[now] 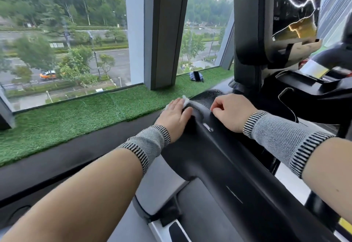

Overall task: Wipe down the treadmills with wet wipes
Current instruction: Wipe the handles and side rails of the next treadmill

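Note:
A black treadmill handrail (224, 158) runs from the lower right up to the middle of the view. My left hand (175, 117) lies flat on the rail's far left end and presses a white wet wipe (185, 100) against it; only a corner of the wipe shows past my fingers. My right hand (231, 111) rests on top of the rail just to the right, its fingers curled and nothing visible in it. Both wrists wear grey knitted bands. The treadmill's dark console screen (293, 13) rises at the upper right.
A strip of green artificial turf (76, 116) lines the sill under large windows, split by a grey pillar (165, 32). A phone on a blue cloth (197, 76) lies on the turf. The treadmill's grey base (158, 190) sits below the rail.

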Demonstrator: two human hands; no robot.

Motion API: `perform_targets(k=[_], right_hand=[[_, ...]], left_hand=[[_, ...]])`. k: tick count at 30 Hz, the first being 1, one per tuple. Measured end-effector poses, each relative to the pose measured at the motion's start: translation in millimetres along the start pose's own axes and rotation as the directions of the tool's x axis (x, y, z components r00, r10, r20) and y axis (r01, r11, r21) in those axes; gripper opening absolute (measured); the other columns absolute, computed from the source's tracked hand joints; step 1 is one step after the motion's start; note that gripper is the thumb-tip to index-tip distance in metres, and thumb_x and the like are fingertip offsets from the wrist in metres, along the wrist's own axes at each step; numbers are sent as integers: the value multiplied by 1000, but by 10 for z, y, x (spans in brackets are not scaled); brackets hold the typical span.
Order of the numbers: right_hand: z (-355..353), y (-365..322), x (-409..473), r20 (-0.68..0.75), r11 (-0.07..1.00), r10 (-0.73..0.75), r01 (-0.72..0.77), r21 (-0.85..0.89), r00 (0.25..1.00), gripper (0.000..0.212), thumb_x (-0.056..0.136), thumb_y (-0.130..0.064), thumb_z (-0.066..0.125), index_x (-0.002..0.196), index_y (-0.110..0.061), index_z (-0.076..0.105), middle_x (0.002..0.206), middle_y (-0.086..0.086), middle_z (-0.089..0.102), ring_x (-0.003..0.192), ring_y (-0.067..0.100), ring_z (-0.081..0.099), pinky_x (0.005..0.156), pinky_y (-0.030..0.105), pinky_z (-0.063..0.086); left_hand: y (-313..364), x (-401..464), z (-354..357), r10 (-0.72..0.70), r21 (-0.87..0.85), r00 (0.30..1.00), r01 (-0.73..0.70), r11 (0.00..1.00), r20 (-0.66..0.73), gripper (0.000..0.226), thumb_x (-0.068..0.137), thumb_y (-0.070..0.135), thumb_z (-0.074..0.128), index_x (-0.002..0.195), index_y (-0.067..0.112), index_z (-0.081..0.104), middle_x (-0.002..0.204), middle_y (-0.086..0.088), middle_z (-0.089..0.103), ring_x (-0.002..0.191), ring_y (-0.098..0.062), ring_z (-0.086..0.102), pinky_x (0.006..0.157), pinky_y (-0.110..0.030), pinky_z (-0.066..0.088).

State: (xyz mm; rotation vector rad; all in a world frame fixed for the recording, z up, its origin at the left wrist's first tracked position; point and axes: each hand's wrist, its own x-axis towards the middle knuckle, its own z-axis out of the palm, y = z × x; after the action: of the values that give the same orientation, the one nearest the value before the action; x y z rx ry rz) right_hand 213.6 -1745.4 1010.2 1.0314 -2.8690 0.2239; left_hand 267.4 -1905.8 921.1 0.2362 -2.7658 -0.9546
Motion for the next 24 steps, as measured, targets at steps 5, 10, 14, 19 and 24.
perform_targets(k=[5, 10, 14, 19, 24], right_hand=[[-11, 22, 32, -3, 1000, 8, -8, -21, 1000, 18, 92, -22, 50, 94, -24, 68, 101, -4, 68, 99, 17, 59, 85, 23, 39], [-11, -9, 66, 21, 1000, 9, -9, -13, 1000, 18, 92, -22, 51, 95, -24, 69, 100, -5, 68, 97, 15, 59, 84, 23, 40], [-37, 47, 56, 63, 999, 7, -10, 45, 998, 21, 91, -19, 53, 96, -27, 72, 98, -8, 68, 94, 12, 59, 86, 20, 41], [-3, 149, 27, 95, 979, 22, -40, 198, 995, 27, 88, -11, 56, 101, -26, 74, 87, -16, 65, 92, 5, 60, 94, 19, 42], [-12, 98, 23, 98, 982, 51, -67, 174, 994, 27, 89, -13, 54, 100, -28, 74, 98, -10, 67, 96, 9, 60, 95, 22, 44]], left_hand=[[102, -149, 66, 219, 152, 976, -219, 964, 21, 71, 91, 53, 15, 152, 17, 17, 161, 1, 10, 148, -12, 1, 119, -29, -2], [-40, 100, 28, 156, 25, 988, -155, 988, -13, 61, 97, 48, 17, 150, 21, 28, 158, 2, 23, 146, -12, 14, 120, -34, 8], [-134, 232, 19, 40, -69, 998, -43, 997, -42, 51, 102, 41, 26, 148, 21, 33, 152, -4, 30, 141, -17, 25, 118, -33, 15], [46, 19, 5, 243, 109, 970, -243, 964, 10, 68, 89, 51, 14, 149, 23, 31, 152, 0, 30, 141, -16, 23, 118, -31, 13], [-141, 185, -92, 128, -77, 991, -125, 989, 30, 56, 102, 45, 14, 149, 19, 30, 156, 4, 27, 144, -7, 16, 119, -28, 9]])
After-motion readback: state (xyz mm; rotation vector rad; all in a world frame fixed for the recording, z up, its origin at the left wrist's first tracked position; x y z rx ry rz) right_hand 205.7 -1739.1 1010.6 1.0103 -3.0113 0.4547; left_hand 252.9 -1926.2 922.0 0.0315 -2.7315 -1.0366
